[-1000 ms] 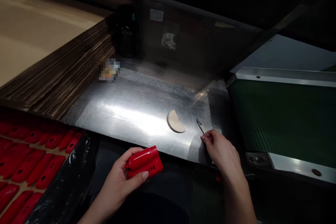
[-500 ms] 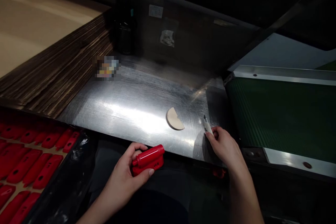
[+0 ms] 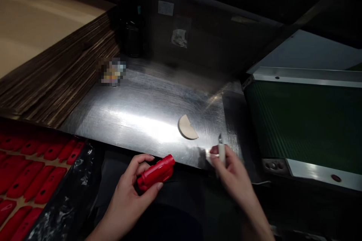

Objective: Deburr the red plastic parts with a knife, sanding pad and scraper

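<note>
My left hand [image 3: 128, 190] is closed around a red plastic part [image 3: 157, 172] with a tube-like upper side, just off the table's front edge. Its underside is partly hidden by my fingers. My right hand [image 3: 230, 167] grips a white-handled craft knife [image 3: 222, 152], its short metal tip pointing up and away from me. A whitish thing [image 3: 210, 155] shows blurred beside those fingers; its kind is unclear. Between and beyond both hands, a flat beige half-disc [image 3: 187, 128] lies on the metal table [image 3: 135, 101].
Rows of similar red parts [image 3: 36, 180] lie on cardboard at lower left, beside black plastic film [image 3: 68, 196]. A tall cardboard stack [image 3: 56, 60] stands at left. On the right is a green conveyor belt [image 3: 308, 124]. A dark bottle-like object [image 3: 132, 37] stands at the back.
The red part has turned in my left hand, its tube side now facing up more. My right hand has drawn nearer to me and slightly left, the knife now more upright, and the whitish thing has appeared.
</note>
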The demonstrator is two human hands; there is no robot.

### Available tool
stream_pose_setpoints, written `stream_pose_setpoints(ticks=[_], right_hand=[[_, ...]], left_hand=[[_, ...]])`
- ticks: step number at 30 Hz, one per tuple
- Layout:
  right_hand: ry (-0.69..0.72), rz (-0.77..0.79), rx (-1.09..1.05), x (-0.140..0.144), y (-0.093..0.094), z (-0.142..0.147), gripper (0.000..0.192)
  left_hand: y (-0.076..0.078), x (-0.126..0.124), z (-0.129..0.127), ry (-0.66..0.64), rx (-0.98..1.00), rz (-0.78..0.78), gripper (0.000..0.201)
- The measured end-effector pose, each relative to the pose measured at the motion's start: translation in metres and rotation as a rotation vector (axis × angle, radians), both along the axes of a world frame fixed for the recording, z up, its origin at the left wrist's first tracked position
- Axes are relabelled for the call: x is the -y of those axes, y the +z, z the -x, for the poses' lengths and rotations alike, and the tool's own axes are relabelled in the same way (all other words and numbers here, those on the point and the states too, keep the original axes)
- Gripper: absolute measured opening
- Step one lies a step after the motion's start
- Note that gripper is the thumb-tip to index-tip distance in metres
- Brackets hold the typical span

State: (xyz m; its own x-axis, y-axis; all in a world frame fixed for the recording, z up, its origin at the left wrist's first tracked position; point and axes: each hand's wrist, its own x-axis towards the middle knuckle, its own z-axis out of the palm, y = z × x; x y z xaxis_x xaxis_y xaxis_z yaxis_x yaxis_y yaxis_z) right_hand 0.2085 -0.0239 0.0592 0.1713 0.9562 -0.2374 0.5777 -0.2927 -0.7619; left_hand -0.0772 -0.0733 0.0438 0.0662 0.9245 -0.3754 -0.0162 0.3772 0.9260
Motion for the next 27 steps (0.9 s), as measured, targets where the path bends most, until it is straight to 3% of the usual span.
stream_pose_setpoints(ticks=[3,6,9,11,16,21,23,27], right_hand=[[0.148,0.063,-0.544,0.019,-0.008,0.041,0.05],[0.158,0.158,-0.873,0.033,-0.022,0.071,0.054],[0.073,0.187,-1.096,0.037,-0.031,0.078,0.046],[0.088,0.236,-1.213,0.036,-0.032,0.072,0.045],[0.238,0.355,-1.3,0.033,-0.029,0.057,0.051],[0.33,0.407,-1.33,0.04,-0.042,0.066,0.056],[0.345,0.403,-1.329,0.044,-0.048,0.072,0.06],[0.269,0.322,-1.238,0.049,-0.046,0.074,0.052]], left_hand=[[0.003,0.003,-0.012,0.059,0.057,0.006,0.051],[0.005,0.008,-0.023,0.123,0.12,0.042,0.058],[0.002,0.015,-0.024,0.102,0.211,0.038,0.069],[-0.001,0.02,-0.017,0.001,0.303,-0.037,0.084],[0.003,0.02,-0.002,-0.199,0.255,-0.115,0.107],[0.008,0.016,-0.004,-0.391,0.197,-0.178,0.114],[0.006,0.016,-0.006,-0.413,0.238,-0.173,0.105],[0.001,0.022,-0.009,-0.295,0.337,-0.207,0.087]])
